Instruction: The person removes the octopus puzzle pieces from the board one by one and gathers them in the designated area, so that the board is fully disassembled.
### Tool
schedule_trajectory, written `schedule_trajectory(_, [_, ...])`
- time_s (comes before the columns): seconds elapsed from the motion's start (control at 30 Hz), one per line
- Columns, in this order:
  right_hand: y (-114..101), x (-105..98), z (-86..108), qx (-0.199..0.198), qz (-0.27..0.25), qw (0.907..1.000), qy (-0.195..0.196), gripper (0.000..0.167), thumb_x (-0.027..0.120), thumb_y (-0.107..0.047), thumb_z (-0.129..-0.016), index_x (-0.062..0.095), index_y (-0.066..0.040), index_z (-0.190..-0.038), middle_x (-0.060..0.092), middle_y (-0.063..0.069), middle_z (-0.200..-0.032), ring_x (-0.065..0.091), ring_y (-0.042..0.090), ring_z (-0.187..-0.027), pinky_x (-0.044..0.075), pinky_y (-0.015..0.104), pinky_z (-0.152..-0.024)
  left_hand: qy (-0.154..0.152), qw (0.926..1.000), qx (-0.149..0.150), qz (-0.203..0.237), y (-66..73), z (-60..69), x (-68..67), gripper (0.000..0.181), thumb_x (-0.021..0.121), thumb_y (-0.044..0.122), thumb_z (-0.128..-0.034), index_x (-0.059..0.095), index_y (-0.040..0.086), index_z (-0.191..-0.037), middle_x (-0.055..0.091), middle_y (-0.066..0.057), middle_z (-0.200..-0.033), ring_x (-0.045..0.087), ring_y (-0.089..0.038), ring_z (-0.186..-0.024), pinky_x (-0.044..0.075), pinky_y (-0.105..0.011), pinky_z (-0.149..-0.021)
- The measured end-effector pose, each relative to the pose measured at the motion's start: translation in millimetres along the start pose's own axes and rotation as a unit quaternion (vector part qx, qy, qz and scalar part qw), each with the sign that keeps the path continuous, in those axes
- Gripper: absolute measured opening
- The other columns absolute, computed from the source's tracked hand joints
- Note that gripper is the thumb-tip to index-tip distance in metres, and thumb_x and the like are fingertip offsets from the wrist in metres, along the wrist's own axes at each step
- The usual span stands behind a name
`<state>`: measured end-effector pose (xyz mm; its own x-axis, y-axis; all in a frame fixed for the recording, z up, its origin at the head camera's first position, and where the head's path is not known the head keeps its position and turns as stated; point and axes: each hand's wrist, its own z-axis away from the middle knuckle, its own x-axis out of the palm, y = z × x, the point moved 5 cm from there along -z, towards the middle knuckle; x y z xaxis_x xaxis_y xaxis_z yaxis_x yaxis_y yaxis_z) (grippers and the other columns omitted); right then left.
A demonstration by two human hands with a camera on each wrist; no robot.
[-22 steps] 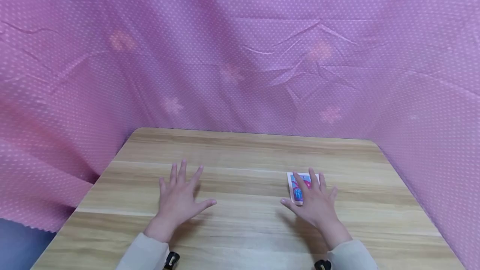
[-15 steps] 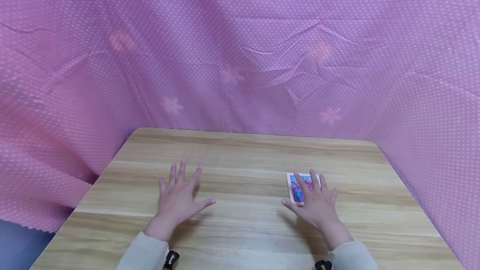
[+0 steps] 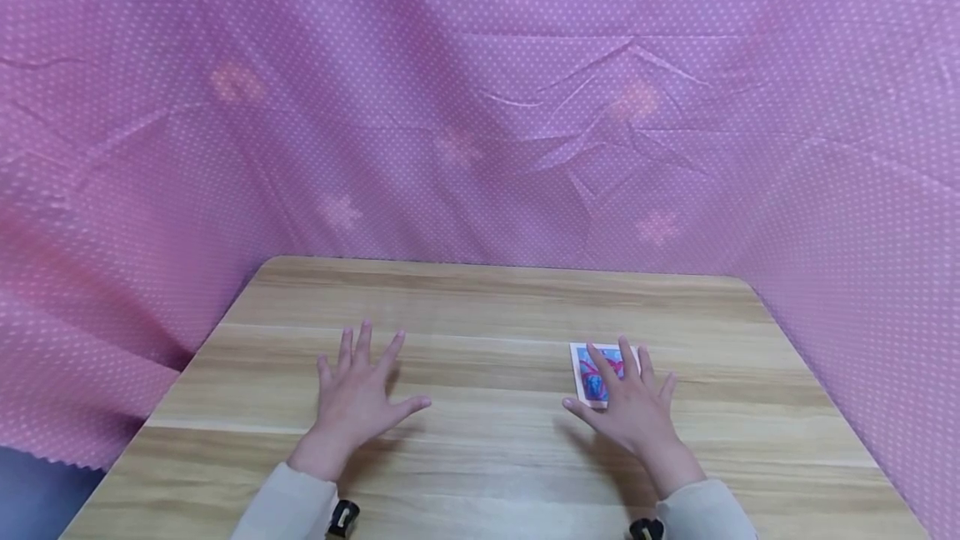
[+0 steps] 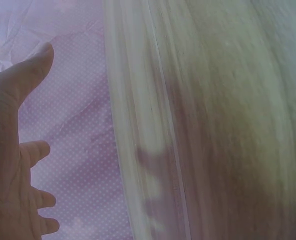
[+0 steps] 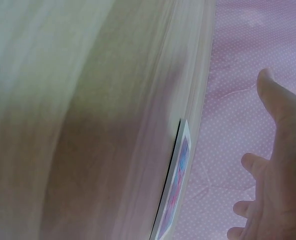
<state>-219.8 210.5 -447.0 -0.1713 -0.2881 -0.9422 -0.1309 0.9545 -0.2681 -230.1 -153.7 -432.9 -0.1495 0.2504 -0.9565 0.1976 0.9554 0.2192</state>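
Observation:
With its fingers spread, my left hand hovers over the left part of the wooden table and holds nothing. My right hand is spread the same way above a flat white-bordered rectangle with a blue and pink picture, partly covering it in the head view. In the right wrist view this picture piece lies on the tabletop, shows a thin edge, and is apart from the fingers. What exactly it is, a card stack or a thin box, I cannot tell.
Pink dotted cloth hangs behind the table and along both sides. Black wrist straps show at the light sleeves. A blue-grey patch is visible past the table's left edge.
Both hands stay almost still, spread above the table. The cloth and the picture piece shift very slightly in the head view.

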Motion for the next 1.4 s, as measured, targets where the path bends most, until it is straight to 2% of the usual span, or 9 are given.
schedule_trajectory(0.23, [1.6,-1.3,-1.6,-0.001,-0.006,1.0000,0.001,0.089,0.057,-0.074,-0.076,0.038,-0.023,-0.147,0.018,0.023,-0.153,0.011,0.049,-0.137,0.002,0.080,-0.093,0.008,0.9998,0.014,0.015,5.9,-3.7,0.4,0.098,0.063,0.072,-0.0716,0.031,0.023,-0.150,0.006,-0.023,-0.155,0.000,-0.045,-0.140,-0.005,-0.072,-0.100])
schedule_trajectory(0.4, [6.0,-1.0,-4.0,0.000,-0.002,1.0000,-0.004,0.091,0.056,-0.076,-0.074,0.040,-0.023,-0.146,0.020,0.022,-0.152,0.014,0.049,-0.136,0.006,0.079,-0.095,0.004,0.9994,0.027,0.023,16.4,-9.0,5.5,0.097,0.065,0.071,-0.0716,0.033,0.021,-0.149,0.010,-0.024,-0.154,0.004,-0.046,-0.140,0.000,-0.072,-0.101])
schedule_trajectory(0.6, [11.3,-1.1,-7.7,-0.004,-0.004,0.9999,-0.010,0.089,0.063,-0.069,-0.075,0.040,-0.021,-0.146,0.022,0.021,-0.152,0.018,0.049,-0.135,0.011,0.077,-0.096,-0.005,0.9987,0.047,0.017,32.1,-16.1,17.0,0.096,0.063,0.071,-0.0728,0.035,0.019,-0.149,0.013,-0.023,-0.154,0.007,-0.044,-0.140,0.005,-0.071,-0.103])
schedule_trajectory(0.8, [21.3,-1.3,-9.1,-0.014,-0.006,0.9998,-0.011,0.090,0.065,-0.067,-0.075,0.040,-0.017,-0.146,0.024,0.022,-0.151,0.020,0.048,-0.134,0.015,0.074,-0.098,-0.019,0.9971,0.071,0.017,52.1,-25.1,29.6,0.096,0.061,0.072,-0.0739,0.034,0.019,-0.149,0.013,-0.020,-0.155,0.008,-0.041,-0.141,0.007,-0.065,-0.107])
schedule_trajectory(1.0, [35.0,-1.6,-8.6,-0.014,-0.010,0.9996,-0.021,0.089,0.065,-0.064,-0.077,0.039,-0.016,-0.146,0.025,0.024,-0.150,0.020,0.050,-0.133,0.014,0.073,-0.099,-0.031,0.9952,0.091,0.015,74.4,-33.3,38.8,0.095,0.060,0.073,-0.0741,0.035,0.019,-0.149,0.018,-0.019,-0.155,0.014,-0.039,-0.141,0.013,-0.063,-0.107])
schedule_trajectory(1.4, [57.8,-3.1,-8.4,-0.023,-0.003,0.9988,-0.042,0.088,0.064,-0.063,-0.079,0.037,-0.013,-0.146,0.026,0.026,-0.148,0.024,0.052,-0.130,0.020,0.070,-0.098,-0.082,0.9869,0.139,-0.006,121.1,-48.4,59.0,0.093,0.052,0.075,-0.0783,0.029,0.021,-0.151,0.015,-0.015,-0.156,0.015,-0.036,-0.141,0.017,-0.061,-0.108])
